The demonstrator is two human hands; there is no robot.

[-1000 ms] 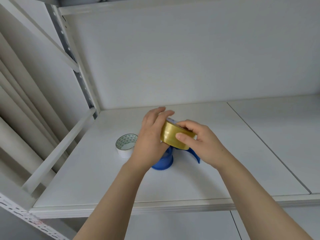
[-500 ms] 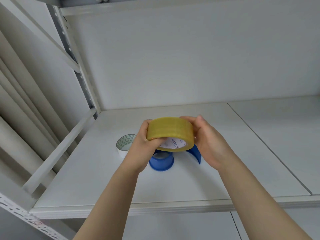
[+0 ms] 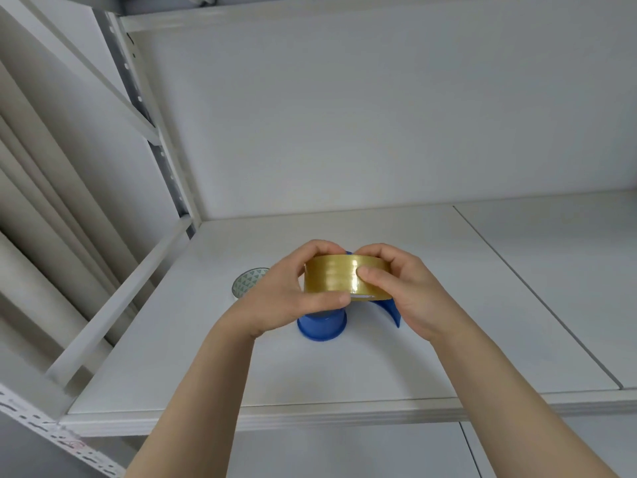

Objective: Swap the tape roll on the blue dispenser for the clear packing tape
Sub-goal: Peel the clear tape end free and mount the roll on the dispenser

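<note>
Both hands hold the clear packing tape (image 3: 332, 276), a yellowish see-through roll, flat and level above the blue dispenser (image 3: 322, 326). My left hand (image 3: 287, 298) grips its left side with the thumb under the front rim. My right hand (image 3: 401, 291) grips the right side, thumb pressed on the outer face. The dispenser's round blue hub stands on the shelf just below the roll, and its curved blue arm (image 3: 391, 309) shows under my right hand. The other tape roll (image 3: 246, 281), white with a green triangle pattern inside, lies flat on the shelf behind my left hand, partly hidden.
Everything sits on a white shelf board (image 3: 344, 374) with a front lip. A white back wall rises behind. A slanted white brace (image 3: 117, 305) and a perforated upright post (image 3: 151, 139) bound the left side. A seam (image 3: 537, 298) splits the shelf on the right.
The clear roll has been turned from tilted to level and lowered closer over the blue hub. My right thumb has come round onto the roll's outer face.
</note>
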